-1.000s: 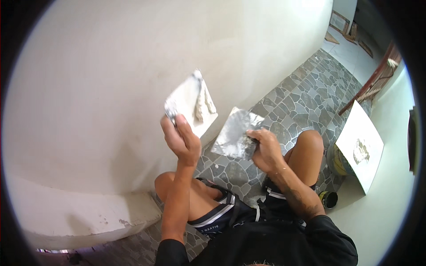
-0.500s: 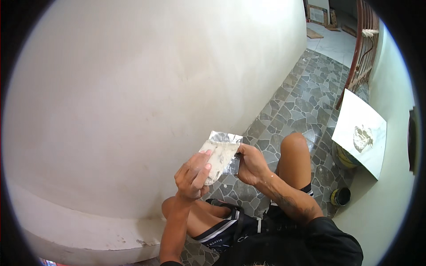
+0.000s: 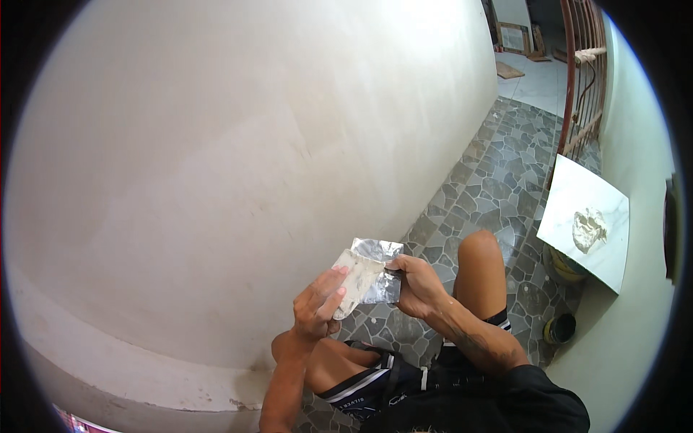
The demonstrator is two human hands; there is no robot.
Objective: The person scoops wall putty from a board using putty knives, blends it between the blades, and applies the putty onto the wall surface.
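Note:
In front of my knees my left hand is closed on a flat putty blade smeared with off-white paste. It lies over a shiny, smudged metal scraper, and the two overlap. My right hand grips that metal scraper at its right side, thumb on top. To the right, a white marble-look tile with a lump of paste rests on a bucket.
A pale plastered wall with a low ledge runs along my left. Stone-patterned floor leads to a doorway with propped boards. A reddish metal gate stands at the back right, and a small dark pot is by the right wall.
Both hands have moved down from in front of the wall. The two blades, apart a second ago, now overlap, with the paste-smeared one on top.

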